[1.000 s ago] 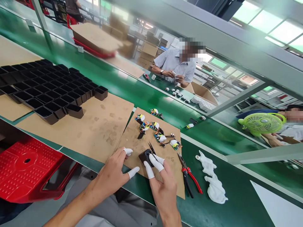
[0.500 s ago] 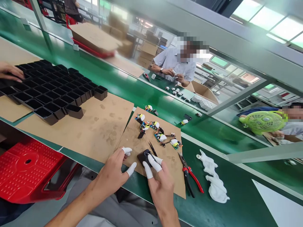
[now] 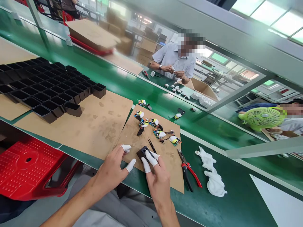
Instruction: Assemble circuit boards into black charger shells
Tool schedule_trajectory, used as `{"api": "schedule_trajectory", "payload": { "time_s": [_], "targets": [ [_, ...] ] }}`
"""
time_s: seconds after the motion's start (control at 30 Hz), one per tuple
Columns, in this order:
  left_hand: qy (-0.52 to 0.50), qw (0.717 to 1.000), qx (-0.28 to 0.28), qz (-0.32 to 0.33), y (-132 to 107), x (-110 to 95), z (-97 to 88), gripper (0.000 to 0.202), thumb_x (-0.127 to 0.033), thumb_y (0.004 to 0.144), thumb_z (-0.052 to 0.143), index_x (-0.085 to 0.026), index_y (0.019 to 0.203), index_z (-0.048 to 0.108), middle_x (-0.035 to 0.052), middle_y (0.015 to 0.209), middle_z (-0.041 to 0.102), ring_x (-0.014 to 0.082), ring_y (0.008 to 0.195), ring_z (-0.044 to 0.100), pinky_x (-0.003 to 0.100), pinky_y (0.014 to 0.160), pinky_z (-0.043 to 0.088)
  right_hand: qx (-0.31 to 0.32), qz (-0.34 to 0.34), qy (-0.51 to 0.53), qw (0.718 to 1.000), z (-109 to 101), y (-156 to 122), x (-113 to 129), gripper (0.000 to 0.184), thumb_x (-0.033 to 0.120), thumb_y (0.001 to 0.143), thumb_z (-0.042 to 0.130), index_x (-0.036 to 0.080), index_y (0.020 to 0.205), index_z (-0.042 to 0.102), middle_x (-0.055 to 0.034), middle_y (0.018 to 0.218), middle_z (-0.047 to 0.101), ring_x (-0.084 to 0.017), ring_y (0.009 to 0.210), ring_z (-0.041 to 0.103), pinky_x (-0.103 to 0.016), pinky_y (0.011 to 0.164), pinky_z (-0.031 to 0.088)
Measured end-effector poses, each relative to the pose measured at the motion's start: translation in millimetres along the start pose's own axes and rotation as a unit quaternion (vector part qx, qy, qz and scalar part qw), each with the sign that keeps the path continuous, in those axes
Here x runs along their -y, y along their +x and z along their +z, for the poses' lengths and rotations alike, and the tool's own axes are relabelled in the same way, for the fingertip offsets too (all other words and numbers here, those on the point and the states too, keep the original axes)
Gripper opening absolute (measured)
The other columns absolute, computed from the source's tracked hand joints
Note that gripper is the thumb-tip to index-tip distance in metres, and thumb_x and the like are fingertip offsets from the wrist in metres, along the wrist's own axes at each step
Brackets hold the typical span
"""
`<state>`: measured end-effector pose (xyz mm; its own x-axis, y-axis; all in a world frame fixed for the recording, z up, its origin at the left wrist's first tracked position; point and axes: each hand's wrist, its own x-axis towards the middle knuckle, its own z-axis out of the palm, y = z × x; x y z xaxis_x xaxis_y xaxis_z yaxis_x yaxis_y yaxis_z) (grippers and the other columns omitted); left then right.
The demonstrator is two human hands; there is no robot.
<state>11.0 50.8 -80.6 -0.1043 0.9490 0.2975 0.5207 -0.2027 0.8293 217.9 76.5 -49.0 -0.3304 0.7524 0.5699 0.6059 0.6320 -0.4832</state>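
Observation:
My right hand [image 3: 157, 173], with white finger cots on the thumb and fingers, grips a small black plastic case [image 3: 142, 154] above the cardboard near the bench's front edge. To its left, my left hand [image 3: 115, 165] holds nothing; its thumb and fingers are apart, also in white cots. Just beyond the case lie black tweezers [image 3: 152, 145]. Farther back on the cardboard sit several small circuit boards [image 3: 161, 134] with white and yellow parts and black pieces attached. Red-and-black pliers [image 3: 188, 170] rest at the cardboard's right edge.
Rows of open-topped black cases [image 3: 49, 90] stand on cardboard at left. A crumpled white cloth [image 3: 211, 171] lies right of the pliers. Boards sit on the green belt [image 3: 113, 83] behind. A co-worker [image 3: 174, 61] sits across; a green fan [image 3: 264, 118] stands at right. A red stool [image 3: 30, 170] is lower left.
Another person's hand at the far left has left the view. Boards on the green belt have shifted left. The case in my right hand has turned slightly; my left hand stays open.

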Motion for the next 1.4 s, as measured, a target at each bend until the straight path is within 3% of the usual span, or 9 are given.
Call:
{"api": "schedule_trajectory", "payload": {
  "time_s": [0.17, 0.43, 0.53, 0.63, 0.8, 0.97, 1.17, 1.3, 1.4],
  "targets": [
    [0.000, 1.000, -0.002, 0.003, 0, -1, -0.1, 0.021, -0.028, 0.104, 0.068, -0.023, 0.124, 0.066, 0.0086, 0.112, 0.078, 0.0271, 0.101, 0.079, 0.044, 0.092, 0.068, -0.038, 0.029, 0.038, 0.998, -9, 2, 8, 0.045, 0.011, 0.108, 0.071, 0.031, 0.148, 0.077, -0.0120, 0.128, 0.081, -0.026, 0.117, 0.083, -0.038, 0.098, 0.072],
    [-0.001, 1.000, 0.002, 0.002, 0, -2, -1.1, 0.022, -0.026, 0.104, 0.067, -0.022, 0.125, 0.065, 0.0086, 0.112, 0.077, 0.0277, 0.103, 0.079, 0.044, 0.093, 0.068, -0.028, 0.170, 0.144, 0.975, 8, -11, -5, 0.021, 0.023, 0.101, 0.082, 0.029, 0.118, 0.091, -0.0104, 0.115, 0.084, -0.027, 0.109, 0.083, -0.038, 0.095, 0.070],
    [0.000, 1.000, -0.004, 0.007, 0, -2, -0.9, 0.021, -0.027, 0.105, 0.066, -0.022, 0.125, 0.065, 0.0091, 0.112, 0.077, 0.0276, 0.102, 0.079, 0.044, 0.092, 0.069, -0.086, 0.244, 0.216, 0.941, 13, -12, -9, 0.023, 0.034, 0.101, 0.087, 0.027, 0.123, 0.088, -0.0091, 0.116, 0.086, -0.024, 0.107, 0.084, -0.035, 0.095, 0.071],
    [0.000, 1.000, -0.009, 0.011, -1, -2, -0.1, 0.022, -0.028, 0.105, 0.066, -0.022, 0.126, 0.065, 0.0094, 0.111, 0.078, 0.0277, 0.100, 0.079, 0.044, 0.091, 0.070, -0.142, 0.319, 0.306, 0.886, 14, -14, -11, 0.032, 0.049, 0.110, 0.075, 0.029, 0.134, 0.082, -0.0078, 0.119, 0.088, -0.022, 0.103, 0.087, -0.037, 0.090, 0.075],
    [0.010, 1.000, -0.015, 0.022, -3, 1, -0.6, 0.025, -0.032, 0.105, 0.069, -0.022, 0.128, 0.066, 0.0097, 0.112, 0.080, 0.0284, 0.100, 0.081, 0.046, 0.092, 0.070, -0.156, 0.388, 0.427, 0.801, 12, -19, -4, 0.037, 0.061, 0.111, 0.069, 0.033, 0.126, 0.087, -0.0075, 0.133, 0.088, -0.026, 0.122, 0.086, -0.046, 0.109, 0.072],
    [0.007, 1.000, -0.016, 0.024, -4, 3, -1.6, 0.027, -0.036, 0.104, 0.071, -0.023, 0.128, 0.067, 0.0089, 0.111, 0.080, 0.0286, 0.098, 0.081, 0.045, 0.091, 0.071, -0.164, 0.402, 0.473, 0.767, 18, -22, 7, 0.039, 0.062, 0.104, 0.078, 0.032, 0.126, 0.088, -0.0082, 0.135, 0.087, -0.028, 0.127, 0.085, -0.048, 0.113, 0.070],
    [0.010, 1.000, -0.012, 0.018, -5, 3, -1.2, 0.026, -0.035, 0.105, 0.071, -0.023, 0.127, 0.067, 0.0085, 0.111, 0.080, 0.0281, 0.097, 0.082, 0.045, 0.090, 0.071, -0.201, 0.352, 0.324, 0.855, 13, -20, 14, 0.037, 0.048, 0.106, 0.080, 0.028, 0.137, 0.081, -0.0105, 0.127, 0.086, -0.027, 0.124, 0.083, -0.043, 0.104, 0.072],
    [0.022, 1.000, -0.009, 0.017, -5, 4, 0.1, 0.028, -0.028, 0.103, 0.067, -0.023, 0.131, 0.065, 0.0095, 0.115, 0.080, 0.0281, 0.101, 0.082, 0.046, 0.093, 0.071, -0.088, 0.227, 0.125, 0.962, 8, -20, 14, 0.027, 0.029, 0.108, 0.074, 0.028, 0.133, 0.085, -0.0134, 0.128, 0.081, -0.028, 0.122, 0.080, -0.044, 0.108, 0.067],
    [0.026, 0.999, 0.001, 0.025, -6, 5, 1.1, 0.034, -0.021, 0.098, 0.066, -0.023, 0.132, 0.065, 0.0104, 0.118, 0.080, 0.0292, 0.106, 0.082, 0.047, 0.097, 0.070, -0.036, 0.188, 0.064, 0.979, 8, -19, 11, 0.029, 0.025, 0.112, 0.065, 0.030, 0.132, 0.085, -0.0124, 0.121, 0.081, -0.027, 0.111, 0.082, -0.042, 0.098, 0.070]
  ]
}}
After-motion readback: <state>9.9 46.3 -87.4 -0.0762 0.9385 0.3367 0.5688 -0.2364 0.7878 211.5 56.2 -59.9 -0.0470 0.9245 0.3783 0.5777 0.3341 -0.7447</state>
